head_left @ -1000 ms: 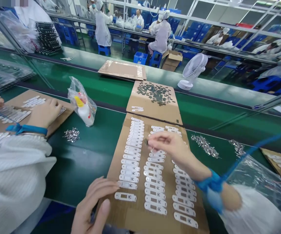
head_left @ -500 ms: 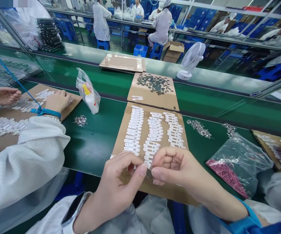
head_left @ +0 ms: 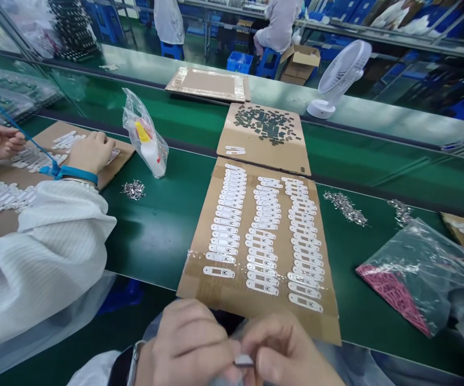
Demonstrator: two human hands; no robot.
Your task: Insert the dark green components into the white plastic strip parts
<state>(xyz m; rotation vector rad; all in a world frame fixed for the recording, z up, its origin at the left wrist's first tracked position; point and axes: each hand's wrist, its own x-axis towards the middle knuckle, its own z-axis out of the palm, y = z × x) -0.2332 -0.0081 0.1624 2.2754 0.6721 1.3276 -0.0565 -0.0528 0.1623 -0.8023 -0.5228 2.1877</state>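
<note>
1. Small piece (head_left: 244, 361): between the two hands at the bottom edge of view, just short of the cardboard sheet (head_left: 224, 296), off the white tags. Pale face up, dark edge toward the camera.
2. Left hand (head_left: 192, 346): fingers curled closed, piece's left end at the thumb and fingertips, pinched there. Dark watch (head_left: 121, 367) on that wrist.
3. Right hand (head_left: 292, 351): thumb and fingers drawn nearly together at the piece's right end. Blurred; cannot tell whether it grips or just touches.
4. White tags (head_left: 223, 250): three columns on the sheet, beyond both hands, most overlapping. Lowest one in the left column sits slightly apart, window open.
5. Second cardboard sheet (head_left: 264, 156): at the far end of the first. Carries a spread of dark chips (head_left: 266, 124), two white tags near its left corner, one lone chip near its right corner.
6. Left of the sheets: bottle (head_left: 151, 155) with yellow cap in a clear bag, pile of metal pins (head_left: 134, 190).
7. Right: two more pin piles (head_left: 345, 208), plastic bag (head_left: 420, 273) with pink bits inside.
8. Far left: co-worker's hand (head_left: 91, 150) over another tag-covered board, blue wrist strap.
</note>
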